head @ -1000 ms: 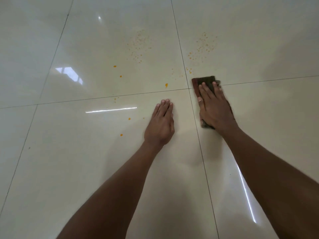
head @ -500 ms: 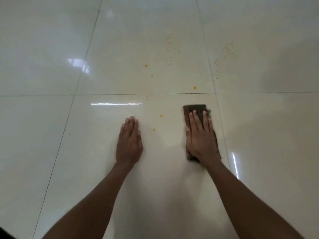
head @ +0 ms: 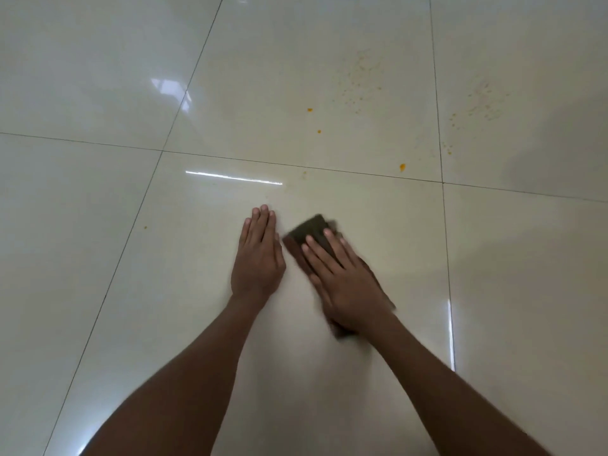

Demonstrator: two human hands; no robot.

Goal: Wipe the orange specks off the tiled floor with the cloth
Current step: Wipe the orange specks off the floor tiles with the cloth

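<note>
Both forearms reach forward and down to the tiled floor [head: 98, 291]; the left hand [head: 258, 258] lies palm-down with fingers straight and together, holding nothing, while the right hand [head: 345, 281] lies flat with fingers extended, angled toward the left, pressing on the dark cloth [head: 309, 233] (its outline is blurred). The cloth lies on the tile just beside the left hand, its far end showing past the fingertips. Orange specks [head: 402, 167] sit on the tiles beyond, well apart from the cloth, with one [head: 145, 227] off to the left
</note>
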